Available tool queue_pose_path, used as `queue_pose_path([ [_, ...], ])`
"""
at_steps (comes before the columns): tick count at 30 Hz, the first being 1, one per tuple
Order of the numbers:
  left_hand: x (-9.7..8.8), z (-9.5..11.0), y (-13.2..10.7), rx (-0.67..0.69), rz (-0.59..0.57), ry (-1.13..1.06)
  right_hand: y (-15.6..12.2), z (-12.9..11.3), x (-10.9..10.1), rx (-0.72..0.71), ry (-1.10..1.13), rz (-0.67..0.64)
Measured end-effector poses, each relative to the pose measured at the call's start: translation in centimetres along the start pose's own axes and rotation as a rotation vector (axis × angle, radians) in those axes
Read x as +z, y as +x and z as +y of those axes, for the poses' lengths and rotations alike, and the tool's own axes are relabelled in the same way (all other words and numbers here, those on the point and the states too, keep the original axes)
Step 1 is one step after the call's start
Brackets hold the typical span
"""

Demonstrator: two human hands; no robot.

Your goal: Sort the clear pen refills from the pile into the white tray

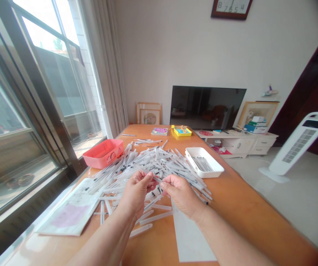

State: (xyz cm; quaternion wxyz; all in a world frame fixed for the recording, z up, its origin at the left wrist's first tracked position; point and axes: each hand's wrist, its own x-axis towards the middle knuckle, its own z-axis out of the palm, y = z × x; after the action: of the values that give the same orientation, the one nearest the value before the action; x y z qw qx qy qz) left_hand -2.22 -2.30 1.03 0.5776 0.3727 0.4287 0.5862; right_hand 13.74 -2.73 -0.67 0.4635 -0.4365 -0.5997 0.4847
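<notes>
Both hands meet over a big heap of clear plastic pens (159,164) on an orange wooden table (247,214). My left hand (136,192) and my right hand (178,192) pinch the two ends of one pen (156,178) between them, fingers closed. More loose pens and caps lie under and in front of my hands. A white tray (203,161) with several dark refills sits to the right of the heap. A pink plastic box (103,153) stands to the left.
A plastic bag with paper (70,212) lies at the table's near left, a white sheet (189,236) under my right forearm. A yellow box (181,131) and small book (159,131) sit at the far end. Window on left; TV, cabinet and tower fan (297,147) beyond.
</notes>
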Motion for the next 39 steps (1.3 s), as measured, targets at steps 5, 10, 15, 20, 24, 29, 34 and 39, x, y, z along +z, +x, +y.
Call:
queue_pose_path([
  [5, 0.2, 0.1, -0.2, 0.013, -0.001, 0.02, -0.1, 0.0, -0.1, -0.019, -0.023, -0.001],
  [10, 0.2, 0.0, -0.2, 0.007, -0.009, 0.002, -0.1, -0.1, -0.1, -0.006, -0.016, 0.006],
  [15, 0.2, 0.0, -0.2, 0.001, -0.035, -0.016, -0.2, -0.2, -0.3, 0.004, 0.002, 0.005],
  [20, 0.2, -0.3, -0.2, -0.002, -0.045, -0.02, -0.3, -0.3, -0.3, 0.02, 0.021, -0.005],
  [24, 0.4, -0.6, -0.1, 0.017, -0.037, -0.022, -0.3, -0.7, 0.0, 0.015, 0.024, 0.009],
  [29, 0.3, -0.5, 0.0, 0.033, -0.039, -0.057, -0.2, -1.1, 0.3, -0.004, 0.017, 0.014],
  [34, 0.1, -0.5, -0.1, 0.006, -0.051, -0.04, -0.1, -0.7, -0.1, -0.004, -0.039, 0.001],
  [39, 0.1, -0.4, -0.2, -0.025, -0.114, 0.0, 0.4, -0.2, -1.6, -0.033, -0.105, 0.073],
])
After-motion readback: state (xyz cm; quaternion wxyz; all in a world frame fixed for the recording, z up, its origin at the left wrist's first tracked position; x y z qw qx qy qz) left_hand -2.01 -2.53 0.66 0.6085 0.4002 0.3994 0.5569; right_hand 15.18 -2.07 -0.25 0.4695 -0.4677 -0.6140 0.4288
